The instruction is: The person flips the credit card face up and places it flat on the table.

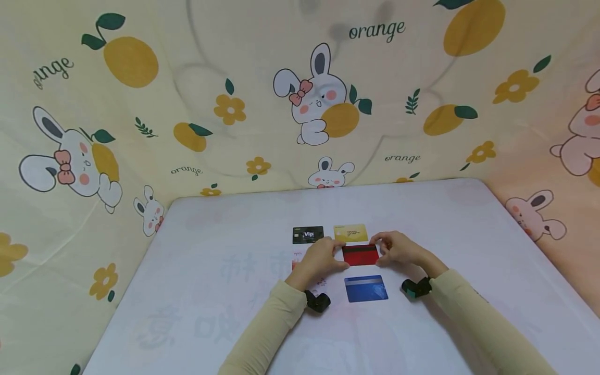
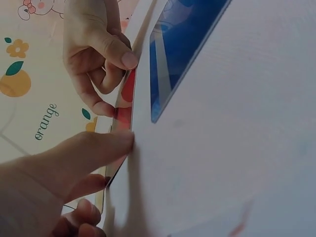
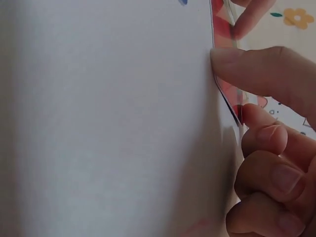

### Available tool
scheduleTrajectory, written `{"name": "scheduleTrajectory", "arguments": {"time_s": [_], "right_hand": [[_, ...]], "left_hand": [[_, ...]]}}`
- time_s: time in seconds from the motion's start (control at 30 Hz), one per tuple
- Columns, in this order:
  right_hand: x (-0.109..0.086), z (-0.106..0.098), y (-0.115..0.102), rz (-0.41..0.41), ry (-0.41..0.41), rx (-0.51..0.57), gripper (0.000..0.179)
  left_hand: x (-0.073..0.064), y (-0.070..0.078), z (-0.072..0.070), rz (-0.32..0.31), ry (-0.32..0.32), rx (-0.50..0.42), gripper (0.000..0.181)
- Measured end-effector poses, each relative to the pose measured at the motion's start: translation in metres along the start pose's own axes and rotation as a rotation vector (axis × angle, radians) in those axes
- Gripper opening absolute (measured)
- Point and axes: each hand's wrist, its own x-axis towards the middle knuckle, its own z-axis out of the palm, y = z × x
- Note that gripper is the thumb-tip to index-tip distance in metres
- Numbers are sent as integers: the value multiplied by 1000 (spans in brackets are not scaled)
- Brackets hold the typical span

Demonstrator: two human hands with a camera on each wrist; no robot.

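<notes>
A red card [image 1: 360, 257] with a dark stripe lies in the middle of a group of cards. My left hand [image 1: 319, 260] pinches its left end, thumb on the near edge and a finger on the far edge. At the right end, my right hand [image 1: 398, 249] holds it the same way, other fingers curled in. In the left wrist view the red card [image 2: 123, 114] appears nearly edge-on between both hands. Just beyond it is a gold card [image 1: 351, 233]; nearer the person lies a blue card [image 1: 366, 289] with a silvery stripe.
A black card [image 1: 300, 232] marked "Vip" lies left of the gold one. Below it, a pale pink-and-red card [image 1: 297, 255] is mostly hidden by the left hand. Pink markings show near the left wrist. The white table [image 1: 201, 234] meets a patterned cloth [image 1: 281, 172] behind.
</notes>
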Motion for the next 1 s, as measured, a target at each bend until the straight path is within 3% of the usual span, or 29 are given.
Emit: {"name": "scheduleTrajectory", "arguments": {"time_s": [0.2,0.4,0.8,1.0], "right_hand": [[1,0,3,-39,-17,25,49],[-1,1,2,-28,-20,33,50],[-4,0,0,-40,10,-10,59],[-5,-2,0,-67,14,-13,59]], "left_hand": [[2,0,1,11,-9,-24,57],[2,1,-1,8,-11,-58,58],[5,-4,-9,120,32,-50,57],[4,-5,-13,110,16,-77,61]]}}
